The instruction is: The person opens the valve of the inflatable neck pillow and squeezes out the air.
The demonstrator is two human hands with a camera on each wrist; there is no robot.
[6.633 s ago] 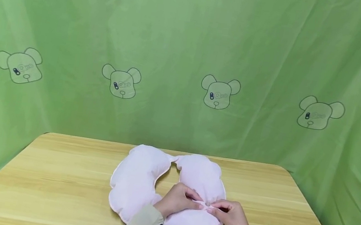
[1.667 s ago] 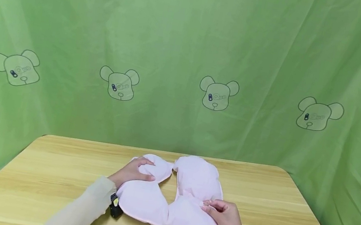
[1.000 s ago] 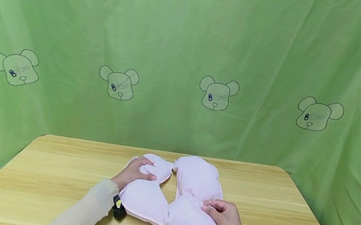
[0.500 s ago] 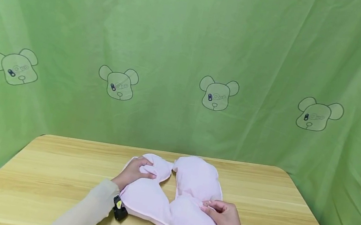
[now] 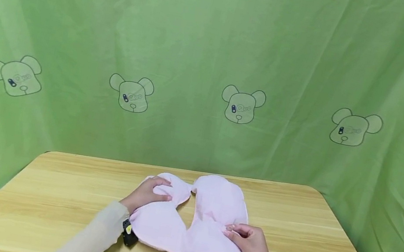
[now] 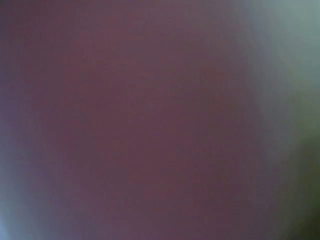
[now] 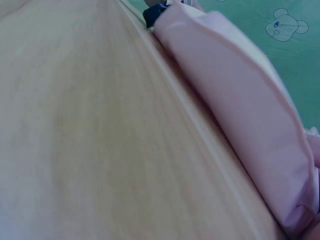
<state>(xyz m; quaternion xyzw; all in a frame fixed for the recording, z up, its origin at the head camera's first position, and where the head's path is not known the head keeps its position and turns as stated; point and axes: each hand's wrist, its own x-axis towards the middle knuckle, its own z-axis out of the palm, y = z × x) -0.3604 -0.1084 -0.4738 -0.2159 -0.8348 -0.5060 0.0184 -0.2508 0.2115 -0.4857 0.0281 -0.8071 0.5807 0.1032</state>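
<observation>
A pale pink U-shaped inflatable neck pillow [image 5: 159,221] lies on the wooden table, creased in the middle, its two tips meeting at the far side. My left hand [image 5: 146,194] grips its left arm, thumb and fingers pressing into the fabric. On the pillow's right side, my right hand [image 5: 252,243] pinches a small spot, perhaps a valve; the fingertips cover most of it. In the right wrist view, the pillow's side [image 7: 235,95] rests along the tabletop, with part of a hand at the right edge. Only a dark reddish blur fills the left wrist view.
The wooden table [image 5: 54,195] has rounded far corners. Behind and beside it hangs a green curtain [image 5: 194,31] printed with bear heads. A black device [image 5: 129,234] with a yellow mark sits at the left wrist, by the pillow's edge.
Several seconds ago both hands pinched the pillow's right side; the left hand has since gone to its left arm. The pillow now looks narrower and flatter. The right hand stays nearly in place.
</observation>
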